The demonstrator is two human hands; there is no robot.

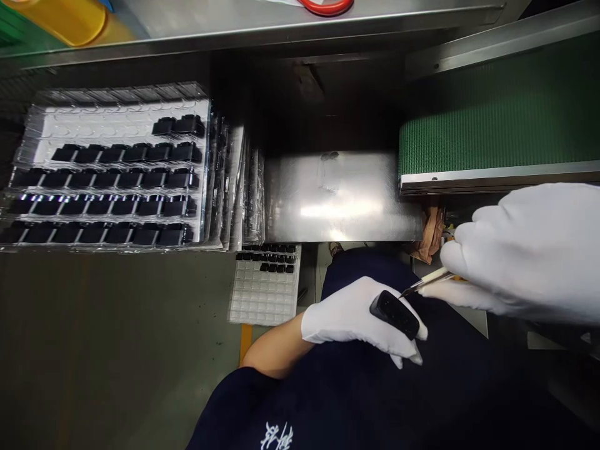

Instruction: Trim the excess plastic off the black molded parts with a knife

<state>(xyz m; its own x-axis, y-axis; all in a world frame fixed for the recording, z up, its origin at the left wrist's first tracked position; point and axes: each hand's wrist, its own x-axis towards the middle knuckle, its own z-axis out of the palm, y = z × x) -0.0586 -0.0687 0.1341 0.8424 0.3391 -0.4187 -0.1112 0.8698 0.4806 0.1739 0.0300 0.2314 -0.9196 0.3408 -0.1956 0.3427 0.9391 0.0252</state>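
Observation:
My left hand [360, 319], in a white glove, is closed around a small black plastic part [395, 314] with rounded ends, held above my lap. From the right comes my right hand [525, 256], also gloved in white. Its fingers pinch a thin tool with a pale handle and a metal blade, which looks like a craft knife [434, 275]. The blade's tip meets or nearly meets the upper edge of the black part. My right fingertips are partly hidden behind the hand.
At left, a stack of clear trays [202, 187] carries rows of black parts [112, 178]. Lower down is another tray [262, 294]. A metal surface [342, 200] lies ahead, a green conveyor belt [506, 112] at right. A red handle [327, 7] and yellow container [70, 22] are at the top.

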